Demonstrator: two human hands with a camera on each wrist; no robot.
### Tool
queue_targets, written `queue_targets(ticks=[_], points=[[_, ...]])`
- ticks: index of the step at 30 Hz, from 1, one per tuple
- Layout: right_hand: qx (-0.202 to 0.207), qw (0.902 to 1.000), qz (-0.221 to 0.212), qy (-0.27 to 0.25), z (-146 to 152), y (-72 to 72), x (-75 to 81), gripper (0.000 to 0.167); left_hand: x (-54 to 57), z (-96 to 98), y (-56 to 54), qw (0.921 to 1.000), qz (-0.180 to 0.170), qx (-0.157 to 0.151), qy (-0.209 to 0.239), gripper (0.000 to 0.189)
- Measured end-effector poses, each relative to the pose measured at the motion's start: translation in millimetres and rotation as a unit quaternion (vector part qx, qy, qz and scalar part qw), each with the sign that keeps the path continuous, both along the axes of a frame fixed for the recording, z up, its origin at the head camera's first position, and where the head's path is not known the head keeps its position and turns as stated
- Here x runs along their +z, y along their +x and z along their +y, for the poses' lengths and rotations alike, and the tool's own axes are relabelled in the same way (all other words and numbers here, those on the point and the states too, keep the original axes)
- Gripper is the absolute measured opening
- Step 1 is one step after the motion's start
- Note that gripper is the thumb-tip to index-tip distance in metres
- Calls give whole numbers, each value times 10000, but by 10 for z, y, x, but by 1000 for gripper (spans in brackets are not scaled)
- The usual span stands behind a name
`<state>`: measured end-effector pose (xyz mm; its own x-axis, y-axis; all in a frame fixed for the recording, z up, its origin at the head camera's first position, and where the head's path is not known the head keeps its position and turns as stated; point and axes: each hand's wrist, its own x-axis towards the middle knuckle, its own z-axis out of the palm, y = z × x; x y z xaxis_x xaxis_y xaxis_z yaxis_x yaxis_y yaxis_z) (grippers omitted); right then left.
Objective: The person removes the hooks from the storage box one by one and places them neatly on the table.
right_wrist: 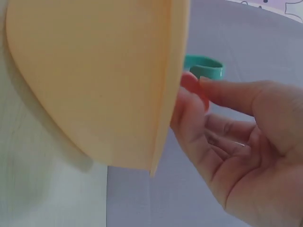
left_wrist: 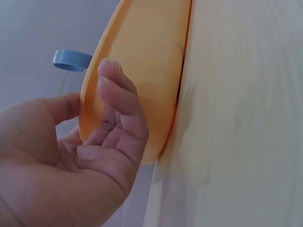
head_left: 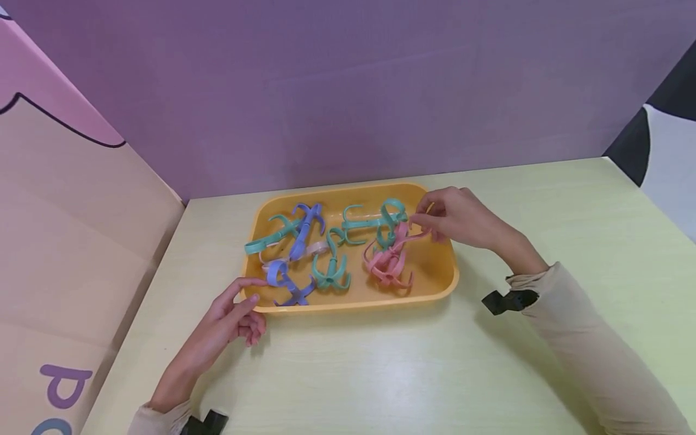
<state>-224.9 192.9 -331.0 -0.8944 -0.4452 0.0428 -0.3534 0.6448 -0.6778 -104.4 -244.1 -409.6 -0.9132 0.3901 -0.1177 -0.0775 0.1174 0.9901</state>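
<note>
A yellow plastic tray [head_left: 356, 307] stands on the table with several multi-pronged plastic hooks in it, each with a curled end. My left hand [head_left: 231, 317] grips the tray's front left corner, thumb and fingers on either side of the rim in the left wrist view. Over the right side of the tray, my right hand [head_left: 457, 217] pinches the end of a pink hook [head_left: 414, 237] between thumb and index finger. Another pink hook [head_left: 387, 269] lies below it. Close by are green hooks [head_left: 364, 224]; at the left lie blue hooks [head_left: 307, 232].
The pale wooden table [head_left: 359, 374] runs on in front and to the right of the tray. A purple partition [head_left: 348, 90] rises behind it, and a printed panel [head_left: 70, 241] borders the left side.
</note>
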Motion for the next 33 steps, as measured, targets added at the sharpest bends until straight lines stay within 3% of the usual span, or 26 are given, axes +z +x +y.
queue_targets(ticks=[8, 16, 21, 24, 28, 33], points=[[56, 9998, 204, -46, -14, 1, -12, 20, 1, 6, -12, 10000, -25, 33, -59, 39], [395, 9982, -333, -312, 110, -21, 47, 24, -2, 17, -17, 9999, -36, 66, -80, 41], [591, 9963, -619, -44, 197, -29, 84, 24, -3, 12, -18, 9998, -14, 116, -161, 40], [974, 9912, -890, 71, 225, -40, 84, 22, -9, 5, -16, 9997, -12, 129, -186, 39], [1472, 9813, -1226, -200, 248, -57, 77, 21, -19, -1, -11, 9997, 1, 111, -197, 38], [1631, 9756, -1260, -751, 336, -52, 127, 21, -13, 1, -12, 9997, 49, 91, -211, 37]])
